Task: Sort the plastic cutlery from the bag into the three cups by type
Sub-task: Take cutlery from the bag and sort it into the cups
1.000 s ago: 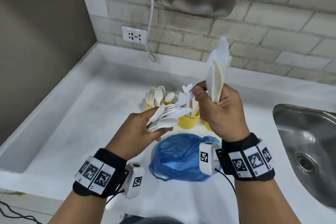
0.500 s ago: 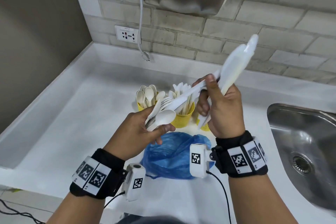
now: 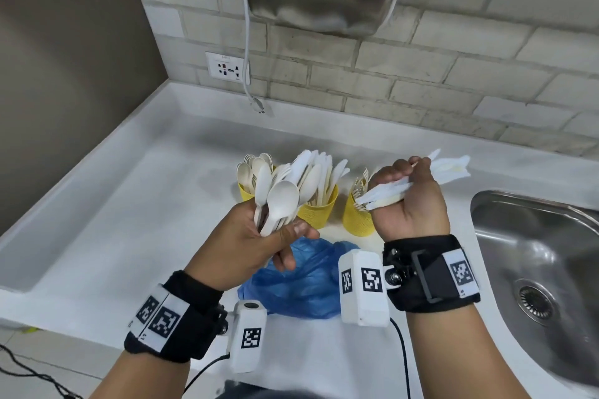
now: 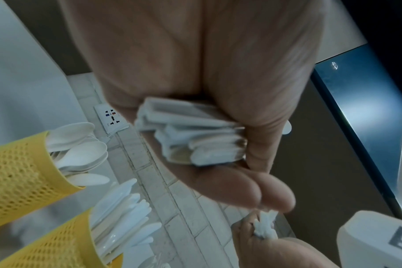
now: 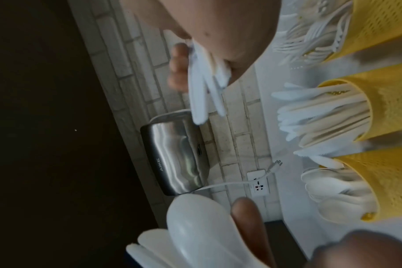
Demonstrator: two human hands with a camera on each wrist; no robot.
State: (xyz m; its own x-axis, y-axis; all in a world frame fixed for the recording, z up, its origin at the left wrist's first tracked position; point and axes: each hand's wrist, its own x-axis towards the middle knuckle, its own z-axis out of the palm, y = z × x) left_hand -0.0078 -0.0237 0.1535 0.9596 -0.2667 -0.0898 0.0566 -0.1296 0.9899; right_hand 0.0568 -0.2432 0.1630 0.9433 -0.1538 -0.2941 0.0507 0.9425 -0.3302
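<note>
The left hand [image 3: 249, 243] is clenched round the handles of a bunch of white spoons [image 3: 275, 201], thumb across the front, holding them up over the counter; their long axis runs nearly upright, bowls toward twelve o'clock and leaning a touch to one, handle ends buried in the palm. In the left wrist view only the squared handle ends [image 4: 190, 137] show between palm and fingers, so the count is hard to make out. At three o'clock from it, well apart, the right hand [image 3: 410, 204] grasps a bundle of knives [image 3: 421, 179] in a fist; that bundle lies nearly flat, its long axis running from eight to two o'clock, the tips sticking out past the knuckles toward the sink [image 3: 531, 236]. Which end is blade I cannot tell, since the fist hides the middle. Behind and between the hands stand three yellow cups on the white counter [image 3: 129, 204]: the spoon cup [image 3: 244, 192] at eleven o'clock from the left hand, mostly hidden by the held spoons, the knife cup [image 3: 319, 210] in the middle, and the fork cup [image 3: 356, 220] partly hidden by the right hand. All their contents stand handle-down. The blue bag [image 3: 308, 282] lies crumpled on the counter at six o'clock from the cups, its edges covered by both wrists.
</note>
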